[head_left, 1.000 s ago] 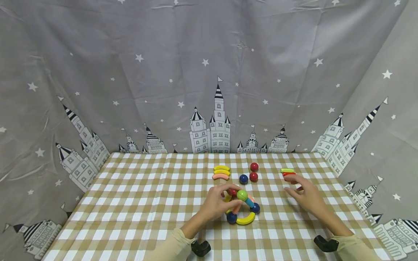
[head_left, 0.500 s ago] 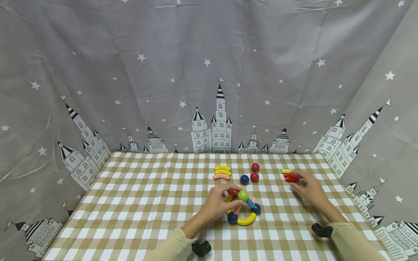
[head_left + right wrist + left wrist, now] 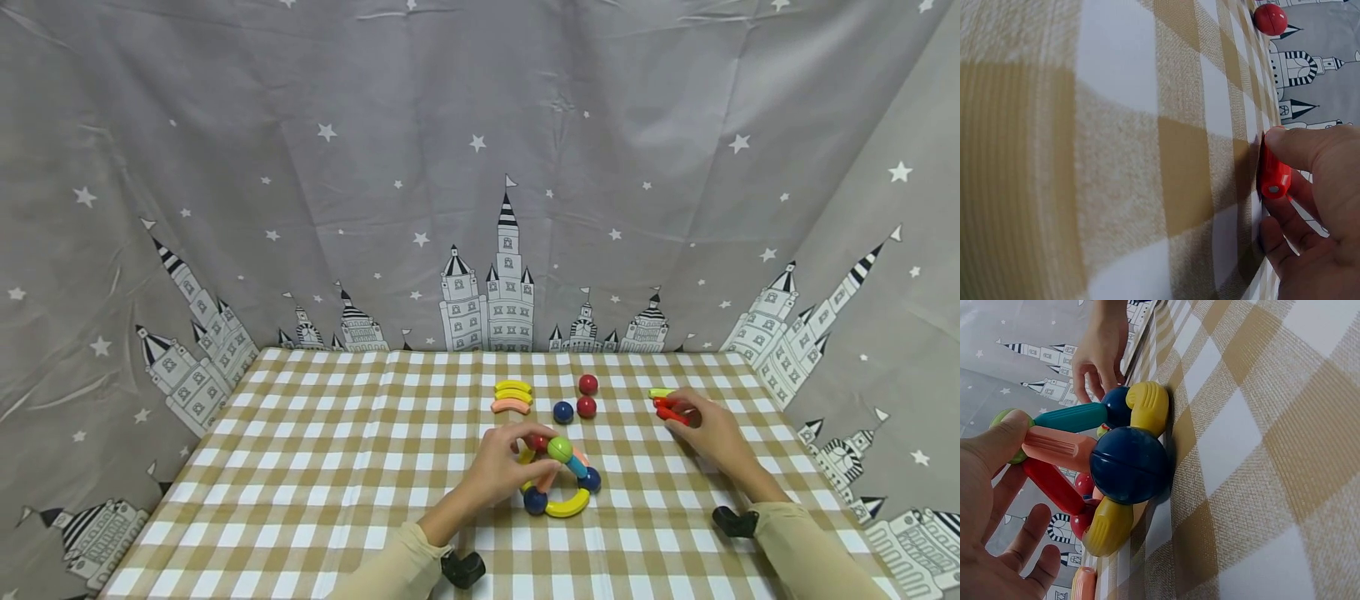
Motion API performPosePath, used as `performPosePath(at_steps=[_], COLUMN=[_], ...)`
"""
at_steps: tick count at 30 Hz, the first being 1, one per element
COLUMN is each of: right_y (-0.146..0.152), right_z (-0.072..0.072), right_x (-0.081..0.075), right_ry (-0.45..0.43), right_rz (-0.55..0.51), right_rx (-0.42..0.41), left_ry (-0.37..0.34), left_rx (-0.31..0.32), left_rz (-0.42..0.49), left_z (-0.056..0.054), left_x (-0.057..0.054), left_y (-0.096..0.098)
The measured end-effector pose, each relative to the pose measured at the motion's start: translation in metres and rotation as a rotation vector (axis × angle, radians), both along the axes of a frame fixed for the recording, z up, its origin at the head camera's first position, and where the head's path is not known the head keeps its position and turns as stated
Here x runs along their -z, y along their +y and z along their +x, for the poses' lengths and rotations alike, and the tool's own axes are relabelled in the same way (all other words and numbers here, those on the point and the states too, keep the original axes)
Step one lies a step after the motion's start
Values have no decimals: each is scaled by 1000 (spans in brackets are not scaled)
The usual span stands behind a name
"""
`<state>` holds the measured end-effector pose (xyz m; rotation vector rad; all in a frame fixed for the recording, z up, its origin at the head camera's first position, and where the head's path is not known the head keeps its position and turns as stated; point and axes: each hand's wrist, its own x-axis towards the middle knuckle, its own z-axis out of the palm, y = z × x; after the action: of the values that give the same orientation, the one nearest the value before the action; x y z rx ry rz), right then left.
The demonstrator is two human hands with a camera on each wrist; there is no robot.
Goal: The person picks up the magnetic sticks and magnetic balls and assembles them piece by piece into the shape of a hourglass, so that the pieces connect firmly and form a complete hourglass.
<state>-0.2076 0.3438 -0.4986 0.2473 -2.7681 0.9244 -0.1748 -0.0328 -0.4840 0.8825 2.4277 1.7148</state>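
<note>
Low on the table, my left hand (image 3: 495, 462) pinches the green ball (image 3: 559, 449) that tops a pyramid of magnetic rods and balls. In the left wrist view a teal rod (image 3: 1072, 417), a peach rod (image 3: 1059, 449) and a red rod (image 3: 1054, 486) slope down from it. Below them, a blue ball (image 3: 1129, 465) joins yellow curved rods (image 3: 568, 505) in the base ring. To the right, my right hand (image 3: 716, 433) pinches a red rod (image 3: 1274, 172) between thumb and fingers, close to the cloth. Beside it lie another red rod and a light green rod (image 3: 660, 392), partly hidden.
Behind the pyramid are two red balls (image 3: 588, 384) and a loose blue ball (image 3: 563, 412). Left of these lie yellow curved rods (image 3: 513, 387) and a peach curved rod (image 3: 511, 406). A checked cloth (image 3: 337, 467) covers the table; a grey curtain (image 3: 360, 167) hangs behind.
My right hand has reached the red rods and taken one between thumb and fingers, turning it slightly away from the other. My left hand stays on the green ball.
</note>
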Motion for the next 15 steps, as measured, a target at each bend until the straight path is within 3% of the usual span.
performPosePath(at_steps=[8,15], right_y=[-1,-3], right_z=[-1,-2], right_x=[4,-1], right_ry=[-68,-89], right_rz=[29,49], right_rx=[33,24], left_ry=[6,-17], left_rx=[25,8], left_rz=[28,9], left_z=[0,0], left_x=[0,-1], left_y=[0,0])
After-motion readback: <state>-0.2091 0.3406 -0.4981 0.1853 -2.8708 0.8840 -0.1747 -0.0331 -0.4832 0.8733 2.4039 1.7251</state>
